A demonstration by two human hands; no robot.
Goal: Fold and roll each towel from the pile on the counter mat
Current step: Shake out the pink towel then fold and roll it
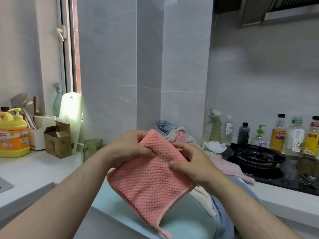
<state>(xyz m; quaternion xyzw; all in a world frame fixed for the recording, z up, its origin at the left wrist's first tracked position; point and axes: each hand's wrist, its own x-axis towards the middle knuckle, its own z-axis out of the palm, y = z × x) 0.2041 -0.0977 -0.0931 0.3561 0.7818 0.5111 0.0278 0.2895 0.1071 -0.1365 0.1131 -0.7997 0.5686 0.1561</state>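
Centre of frame: the left hand pinches the upper left edge of the pink towel, its fingers curled together over the front face. The right hand pinches the upper right edge, with the thumb pressed flat on the front and the other fingers hidden behind the cloth. The towel hangs between the two hands as a tilted square with one corner uppermost. Its lower right edge shows doubled layers, and a small loop trails from the bottom corner. The towel is held in the air, apart from the pale blue mat beneath it at lower centre.

Just behind the hands, against the tiled wall, lies the pile of towels. A cream cloth and a blue cloth lie at the mat's right edge. At right stands a gas hob. At left stand a green cup and a cardboard box, well apart from the towel.
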